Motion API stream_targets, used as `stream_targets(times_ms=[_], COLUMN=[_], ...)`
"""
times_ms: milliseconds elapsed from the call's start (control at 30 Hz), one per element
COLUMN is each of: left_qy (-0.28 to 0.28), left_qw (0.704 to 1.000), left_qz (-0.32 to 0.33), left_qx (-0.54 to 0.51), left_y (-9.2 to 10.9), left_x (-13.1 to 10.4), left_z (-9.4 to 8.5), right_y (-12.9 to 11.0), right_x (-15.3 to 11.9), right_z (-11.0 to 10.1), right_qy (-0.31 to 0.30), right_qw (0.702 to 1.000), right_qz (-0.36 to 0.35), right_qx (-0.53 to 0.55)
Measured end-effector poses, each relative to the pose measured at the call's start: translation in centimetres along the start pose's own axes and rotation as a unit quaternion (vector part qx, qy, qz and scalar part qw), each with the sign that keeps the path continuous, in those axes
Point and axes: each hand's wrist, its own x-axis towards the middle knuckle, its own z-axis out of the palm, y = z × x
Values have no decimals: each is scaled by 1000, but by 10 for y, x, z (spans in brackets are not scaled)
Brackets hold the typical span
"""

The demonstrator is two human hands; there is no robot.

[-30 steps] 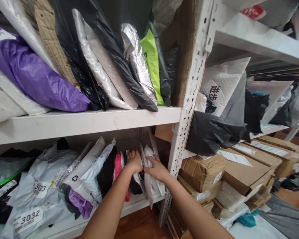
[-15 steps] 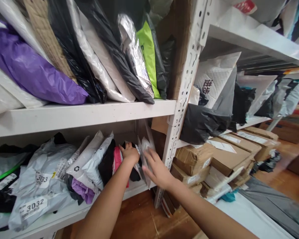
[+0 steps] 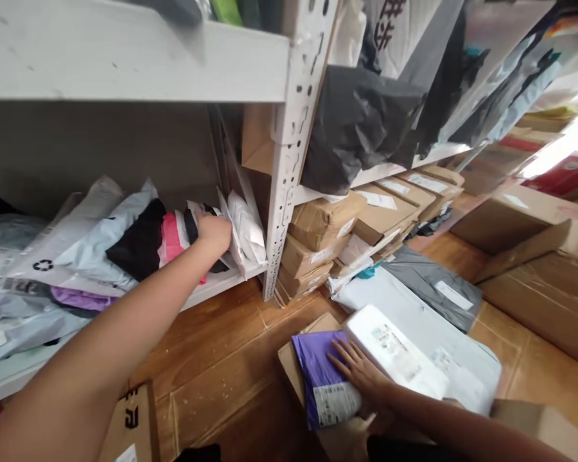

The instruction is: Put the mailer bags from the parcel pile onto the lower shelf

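My left hand [image 3: 214, 234] reaches into the lower shelf among upright bagged parcels. Its fingers are mostly hidden behind the back of the hand, against a black-and-white parcel [image 3: 191, 224]. Left of that stand a pink parcel [image 3: 171, 234] and a black parcel [image 3: 139, 242]. On the right, a white bagged parcel [image 3: 247, 228] leans near the shelf post. Low down at the right, my right hand [image 3: 361, 369] lies with fingers spread on a purple mailer bag [image 3: 313, 356] with a white label. A white parcel [image 3: 395, 350] lies right beside that hand.
The perforated shelf post [image 3: 282, 167] and upper shelf edge [image 3: 125, 61] frame the left hand. Stacked cardboard boxes [image 3: 318, 231] sit behind the post. A grey parcel [image 3: 428, 289] and large open cartons [image 3: 539, 301] stand on the brown floor [image 3: 207, 359].
My right hand has left the shelf and moved down onto the purple mailer on the floor pile. My left hand stays among the shelf parcels. The view has swung down and right.
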Motion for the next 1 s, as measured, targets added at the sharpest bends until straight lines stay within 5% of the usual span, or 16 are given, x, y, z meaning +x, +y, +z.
stream_targets(times_ms=[133,300,433,533,633,700,867,1000], left_qy=[-16,4,-11,2,143,182,-7,43], left_qw=[997,990,980,983,974,957,964,962], left_qz=[67,138,178,133,54,84,196,210], left_qx=[-17,-36,-85,-124,-170,-212,-182,-167], left_y=[-3,-26,-52,-60,-50,-34,0,2], left_x=[-2,-1,0,-2,-5,-8,-20,-16], left_z=[3,3,-4,-12,-18,-19,-10,5], right_y=[6,31,54,57,50,46,40,34], right_x=[10,4,-1,-10,-19,-20,-6,3], right_z=[15,26,32,28,13,3,-5,-8], right_qy=[-34,86,116,154,182,208,225,229], right_qw=[998,986,990,984,973,959,930,917], right_qz=[-49,-115,-51,4,8,36,170,232], right_qx=[15,85,54,88,145,191,234,229])
